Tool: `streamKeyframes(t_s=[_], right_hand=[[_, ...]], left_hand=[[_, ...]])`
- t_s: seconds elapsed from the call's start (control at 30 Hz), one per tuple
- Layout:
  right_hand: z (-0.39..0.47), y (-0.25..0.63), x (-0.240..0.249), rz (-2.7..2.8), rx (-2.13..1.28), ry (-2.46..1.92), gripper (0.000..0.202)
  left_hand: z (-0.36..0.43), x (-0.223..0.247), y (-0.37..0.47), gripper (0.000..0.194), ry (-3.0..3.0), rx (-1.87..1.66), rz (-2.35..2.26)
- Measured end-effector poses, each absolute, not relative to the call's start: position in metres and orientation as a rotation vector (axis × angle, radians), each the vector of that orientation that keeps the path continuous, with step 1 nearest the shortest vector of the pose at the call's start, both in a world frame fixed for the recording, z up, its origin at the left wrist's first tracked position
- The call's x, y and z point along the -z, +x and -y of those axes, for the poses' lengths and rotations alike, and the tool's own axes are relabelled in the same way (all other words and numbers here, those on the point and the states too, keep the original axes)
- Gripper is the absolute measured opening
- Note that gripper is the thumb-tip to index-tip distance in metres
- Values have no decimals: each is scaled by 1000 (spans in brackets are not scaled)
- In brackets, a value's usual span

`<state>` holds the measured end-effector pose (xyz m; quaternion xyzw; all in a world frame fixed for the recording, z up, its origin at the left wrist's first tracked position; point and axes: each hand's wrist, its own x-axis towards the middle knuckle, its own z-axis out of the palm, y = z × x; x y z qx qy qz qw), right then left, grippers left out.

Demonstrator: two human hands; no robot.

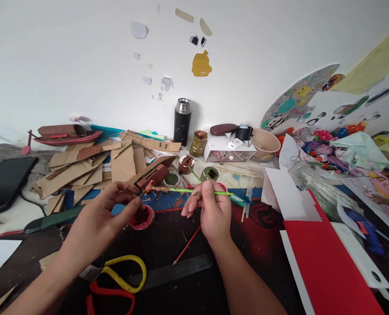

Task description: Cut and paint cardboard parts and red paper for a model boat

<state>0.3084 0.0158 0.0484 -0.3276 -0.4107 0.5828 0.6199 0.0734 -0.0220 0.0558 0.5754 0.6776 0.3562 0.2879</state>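
Head view: right hand (211,210) gripping one brush (181,190), left hand (114,208) pinching something too small to name.
Brush between the hands; one red pot (144,226) with dark red paint (143,215) beside the left; beyond both, one brown model boat (153,176), one brown pot (185,169), one green pot (215,175).

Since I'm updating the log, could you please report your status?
Right hand holding green brush. Left hand near its reddish tip, grip unclear. Open red paint pot close to left hand; scissors in the foreground.
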Motion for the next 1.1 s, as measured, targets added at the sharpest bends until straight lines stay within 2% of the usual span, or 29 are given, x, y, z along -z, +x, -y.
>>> streamKeyframes(t_s=[0.43, 1.1], right_hand=[[-17, 310, -50, 946, -1298, -784, 50], [-19, 312, -49, 904, -1261, -800, 51]], left_hand=[[22, -60, 78, 33, 1588, -1037, -1791], [24, -62, 81, 33, 1695, -978, -1887]])
